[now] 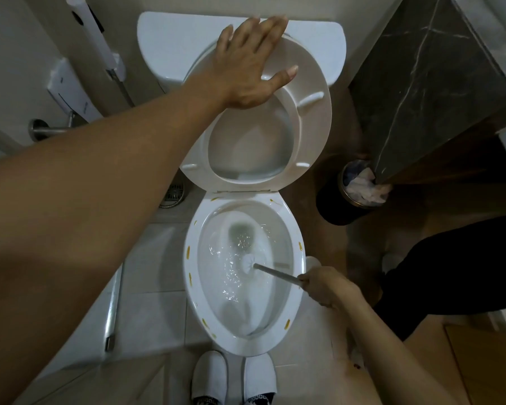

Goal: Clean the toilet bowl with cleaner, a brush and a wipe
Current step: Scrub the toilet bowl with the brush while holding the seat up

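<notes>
Right hand, fingers curled around the toilet brush, holds its head in the toilet bowl water; left hand, fingers spread, presses the raised seat above the bowl.

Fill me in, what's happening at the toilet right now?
A person is scrubbing the toilet bowl. The right hand grips the brush by its handle, with the white brush head down in the churning water. The left hand lies flat on the raised seat, holding it up against the tank. Small yellow marks dot the bowl's rim. No wipe is in either hand. A bin with crumpled paper stands on the floor to the right.
</notes>
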Demonstrator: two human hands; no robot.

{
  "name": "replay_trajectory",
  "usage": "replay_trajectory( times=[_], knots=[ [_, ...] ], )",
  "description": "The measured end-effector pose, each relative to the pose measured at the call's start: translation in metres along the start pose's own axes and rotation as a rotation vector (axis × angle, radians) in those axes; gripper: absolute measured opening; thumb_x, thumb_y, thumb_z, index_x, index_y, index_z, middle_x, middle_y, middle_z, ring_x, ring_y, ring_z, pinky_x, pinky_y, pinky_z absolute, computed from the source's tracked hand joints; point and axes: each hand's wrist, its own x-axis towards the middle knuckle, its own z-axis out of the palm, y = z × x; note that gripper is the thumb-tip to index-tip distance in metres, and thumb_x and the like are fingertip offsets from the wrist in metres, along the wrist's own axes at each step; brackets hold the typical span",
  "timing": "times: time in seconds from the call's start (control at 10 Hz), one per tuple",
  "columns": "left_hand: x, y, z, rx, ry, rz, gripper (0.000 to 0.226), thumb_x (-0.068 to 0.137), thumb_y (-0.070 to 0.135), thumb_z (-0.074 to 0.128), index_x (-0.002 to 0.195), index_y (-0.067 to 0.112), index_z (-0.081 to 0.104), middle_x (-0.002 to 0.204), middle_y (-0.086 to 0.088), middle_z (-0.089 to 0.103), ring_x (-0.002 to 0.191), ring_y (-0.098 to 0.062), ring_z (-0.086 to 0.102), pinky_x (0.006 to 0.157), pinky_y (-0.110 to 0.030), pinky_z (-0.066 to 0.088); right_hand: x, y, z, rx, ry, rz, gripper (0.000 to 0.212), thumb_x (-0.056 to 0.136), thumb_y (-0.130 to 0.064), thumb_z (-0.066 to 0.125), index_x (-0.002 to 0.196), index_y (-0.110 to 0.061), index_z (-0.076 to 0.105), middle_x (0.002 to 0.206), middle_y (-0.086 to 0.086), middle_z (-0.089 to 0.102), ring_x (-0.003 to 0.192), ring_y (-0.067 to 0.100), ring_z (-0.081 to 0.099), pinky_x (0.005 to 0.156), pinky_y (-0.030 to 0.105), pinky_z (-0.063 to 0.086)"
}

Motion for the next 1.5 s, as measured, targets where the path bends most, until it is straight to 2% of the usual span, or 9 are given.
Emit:
replay_trajectory(
  times=[0.1,0.3,0.4,0.5,0.8,1.0,1.1,1.2,1.5],
  knots=[
    [-0.001,0.0,0.0,-0.002,-0.001,0.001,0.076,0.093,0.062,0.02,0.153,0.019,0.0,0.16,-0.002,0.003,0.147,-0.026,0.0,0.116,-0.049,0.0,0.008,0.009,-0.01,0.063,0.07,0.052,0.03,0.096,-0.031,0.047,0.12,-0.019,0.06,0.097,0.001,0.063,0.077,0.015,0.061,0.06,0.029,0.052],
    [-0.001,0.0,-0.001,-0.004,-0.002,0.0,0.078,0.091,0.063,0.019,0.153,0.019,0.001,0.16,-0.003,0.003,0.147,-0.026,0.0,0.117,-0.049,-0.001,0.003,0.009,0.001,0.085,0.17,0.068,0.028,0.099,-0.029,0.045,0.121,-0.017,0.057,0.094,0.002,0.062,0.07,0.012,0.058,0.056,0.026,0.05],
    [0.0,0.0,0.001,0.008,0.007,0.001,0.077,0.093,0.063,0.02,0.153,0.02,0.001,0.16,-0.003,0.004,0.147,-0.026,0.001,0.117,-0.049,0.0,0.003,0.015,0.006,0.031,0.076,0.069,0.031,0.1,-0.031,0.042,0.125,-0.017,0.055,0.103,0.002,0.063,0.084,0.014,0.062,0.07,0.03,0.056],
    [0.0,0.0,0.0,0.008,0.003,-0.002,0.077,0.093,0.063,0.02,0.153,0.02,0.001,0.16,-0.004,0.003,0.147,-0.027,0.001,0.117,-0.049,0.0,0.007,0.008,-0.01,0.114,0.115,0.049,0.029,0.098,-0.028,0.046,0.123,-0.019,0.058,0.094,0.0,0.06,0.074,0.015,0.058,0.061,0.029,0.052],
    [0.001,0.0,0.003,-0.007,0.008,-0.007,0.075,0.094,0.062,0.02,0.153,0.021,-0.001,0.161,-0.002,0.002,0.147,-0.026,-0.001,0.116,-0.05,-0.001,0.003,-0.005,-0.009,-0.104,0.107,-0.001,0.036,0.1,-0.016,0.04,0.132,-0.01,0.053,0.127,0.013,0.057,0.115,0.032,0.057,0.092,0.036,0.05],
    [0.001,0.0,0.001,-0.015,0.002,-0.005,0.075,0.093,0.062,0.018,0.153,0.021,-0.001,0.161,-0.001,0.002,0.147,-0.025,-0.001,0.116,-0.05,-0.001,0.004,-0.003,-0.004,-0.035,0.185,0.065,0.028,0.097,-0.018,0.046,0.122,-0.011,0.056,0.1,0.004,0.061,0.083,0.019,0.062,0.064,0.029,0.054],
    [0.0,0.001,0.001,-0.015,0.005,-0.005,0.074,0.094,0.061,0.018,0.153,0.02,-0.001,0.161,-0.001,0.002,0.147,-0.025,-0.001,0.116,-0.05,-0.001,-0.003,0.006,-0.014,0.01,0.155,0.154,0.018,0.094,-0.016,0.051,0.109,-0.012,0.06,0.096,0.003,0.061,0.091,0.022,0.064,0.076,0.034,0.056],
    [0.0,0.0,0.001,-0.017,0.004,-0.008,0.075,0.093,0.062,0.017,0.153,0.021,-0.001,0.161,-0.002,0.002,0.147,-0.025,-0.001,0.116,-0.049,-0.001,0.005,-0.001,-0.03,0.021,0.197,0.125,0.027,0.092,-0.016,0.05,0.117,-0.012,0.061,0.106,0.007,0.063,0.096,0.026,0.064,0.082,0.037,0.055],
    [0.001,0.0,0.001,-0.014,0.004,-0.011,0.072,0.095,0.06,0.017,0.153,0.02,-0.001,0.161,-0.001,0.002,0.147,-0.025,-0.001,0.116,-0.049,-0.002,0.001,0.011,-0.003,0.235,0.249,0.124,0.026,0.099,-0.028,0.042,0.117,-0.019,0.059,0.094,0.003,0.059,0.082,0.022,0.058,0.066,0.032,0.048]
  ],
)
